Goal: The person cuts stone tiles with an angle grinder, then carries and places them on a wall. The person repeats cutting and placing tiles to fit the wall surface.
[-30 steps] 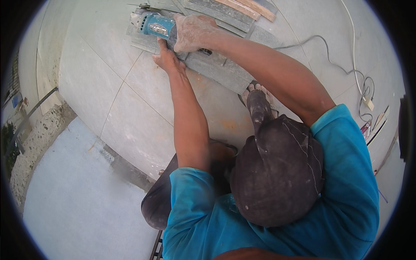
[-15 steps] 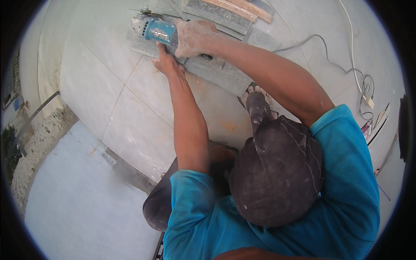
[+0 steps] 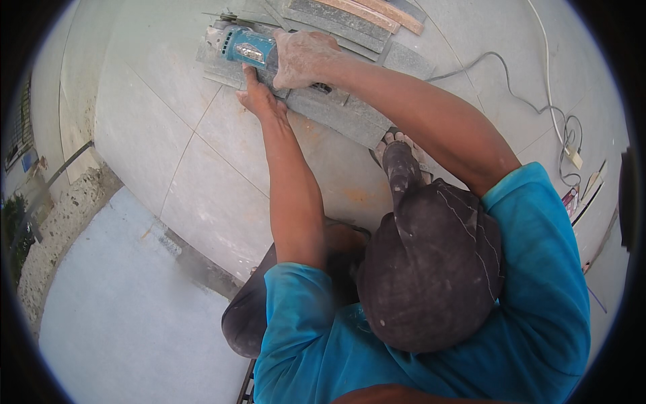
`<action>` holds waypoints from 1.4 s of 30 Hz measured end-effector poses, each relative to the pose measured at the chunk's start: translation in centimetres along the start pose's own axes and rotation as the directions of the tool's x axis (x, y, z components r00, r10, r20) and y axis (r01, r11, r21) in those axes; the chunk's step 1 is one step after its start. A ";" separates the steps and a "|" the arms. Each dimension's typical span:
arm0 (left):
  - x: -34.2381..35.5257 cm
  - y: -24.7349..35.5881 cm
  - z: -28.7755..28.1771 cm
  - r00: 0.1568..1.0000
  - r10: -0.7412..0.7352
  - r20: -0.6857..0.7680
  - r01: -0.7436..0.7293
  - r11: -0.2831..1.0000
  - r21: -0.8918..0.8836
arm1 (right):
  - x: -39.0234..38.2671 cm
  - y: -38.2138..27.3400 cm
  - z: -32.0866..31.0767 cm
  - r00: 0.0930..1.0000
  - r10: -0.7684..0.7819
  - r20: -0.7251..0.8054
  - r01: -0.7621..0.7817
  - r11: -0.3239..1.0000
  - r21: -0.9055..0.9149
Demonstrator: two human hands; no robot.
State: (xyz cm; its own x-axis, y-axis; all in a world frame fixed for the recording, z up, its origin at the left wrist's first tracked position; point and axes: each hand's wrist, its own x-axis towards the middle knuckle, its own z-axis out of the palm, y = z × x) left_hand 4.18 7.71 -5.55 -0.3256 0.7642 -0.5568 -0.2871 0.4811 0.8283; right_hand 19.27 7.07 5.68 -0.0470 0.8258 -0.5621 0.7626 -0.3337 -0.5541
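A teal angle grinder (image 3: 247, 46) lies sideways over grey tile strips at the top, its metal head and disc (image 3: 225, 23) pointing left. My right hand (image 3: 303, 57), dusty, is wrapped round the rear of its body. From the near side, my left hand (image 3: 261, 97) reaches under the grinder, one digit up against the casing; its other fingers are hidden beneath the tool. Below the disc end rests a grey tile piece (image 3: 219, 69). Another grey strip (image 3: 343, 114) runs from beside the hands toward my foot.
Grey and orange-edged strips (image 3: 363, 15) are stacked beyond the hands. A dark cord (image 3: 494, 55) and a white cable (image 3: 546, 74) meet near a pale connector (image 3: 573, 158) at right. My bare-toed foot (image 3: 397, 143) stands beside the strips. Large floor tiles (image 3: 208, 182) surround the work.
Almost nothing differs. The grinder and my right hand have shifted very slightly to the right; both hands keep the same hold.
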 end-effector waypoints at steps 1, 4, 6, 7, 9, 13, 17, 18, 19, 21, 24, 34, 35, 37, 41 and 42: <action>0.0 0.0 0.1 1.000 0.002 -0.005 -0.002 1.000 -0.003 | -0.1 0.0 0.0 1.000 0.001 0.000 -0.001 1.000 0.002; 0.1 -0.2 0.1 0.998 0.050 -0.038 -0.050 0.999 0.002 | -0.1 0.1 0.1 1.000 0.009 0.004 -0.009 1.000 0.007; 0.1 -0.2 0.1 0.998 0.052 -0.033 -0.052 0.999 -0.006 | -0.1 0.2 0.2 1.000 0.008 -0.003 -0.008 1.000 0.009; 0.1 -0.2 0.1 0.999 0.031 -0.014 -0.031 0.999 -0.016 | -0.1 0.2 0.2 1.000 0.004 -0.011 -0.004 1.000 0.011; 0.1 -0.2 0.1 1.000 0.012 0.007 -0.012 1.000 -0.025 | -0.2 0.4 0.3 1.000 -0.001 -0.021 0.001 1.000 0.006; -0.1 -0.1 0.3 0.997 0.060 -0.040 -0.061 0.998 -0.018 | -0.4 0.5 0.2 1.000 -0.006 -0.017 0.006 1.000 -0.001; -0.4 0.2 0.5 1.000 0.025 -0.016 -0.026 0.999 -0.026 | -0.5 0.6 0.1 1.000 0.005 -0.013 -0.005 1.000 0.010; -0.5 0.3 0.5 1.000 0.024 -0.003 -0.024 0.999 -0.025 | -0.6 0.6 0.1 1.000 0.006 -0.014 -0.006 1.000 0.011; -0.5 0.3 0.5 1.000 0.022 -0.005 -0.022 0.999 -0.024 | -0.6 0.6 0.1 1.000 0.007 -0.015 -0.007 1.000 0.011; -0.6 0.4 0.5 1.000 0.018 -0.010 -0.018 1.000 -0.022 | -0.6 0.6 0.1 1.000 0.008 -0.011 -0.007 1.000 0.014; -0.6 0.4 0.4 1.000 0.012 -0.014 -0.013 1.000 -0.020 | -0.6 0.7 0.1 1.000 0.009 -0.001 -0.008 1.000 0.012; -0.2 0.3 0.3 1.000 0.017 -0.002 -0.017 1.000 -0.018 | -0.9 1.2 0.1 1.000 -0.007 -0.023 0.008 0.999 0.048; -0.3 0.3 0.3 1.000 0.012 0.001 -0.012 1.000 -0.018 | -0.8 1.1 0.1 0.999 -0.015 -0.035 0.017 0.999 0.048; -0.4 0.5 0.4 1.000 0.010 -0.010 -0.011 1.000 -0.013 | -0.4 0.8 -0.1 0.999 -0.016 -0.039 0.018 0.999 0.051; -0.5 0.5 0.6 0.998 0.022 -0.053 -0.021 0.999 0.029 | 0.9 -0.3 -0.5 1.000 -0.005 0.003 0.004 0.995 0.097; -0.5 0.5 0.5 0.998 0.013 -0.058 -0.011 1.000 0.027 | 1.2 -0.6 -0.5 1.000 -0.013 0.003 0.013 0.996 0.088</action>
State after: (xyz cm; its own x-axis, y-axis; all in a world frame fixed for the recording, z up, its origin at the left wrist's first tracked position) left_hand 4.69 7.77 -4.86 -0.3806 0.7442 -0.5489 -0.2593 0.4839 0.8359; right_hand 19.08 8.47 5.66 -0.0591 0.8285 -0.5569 0.7021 -0.3620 -0.6132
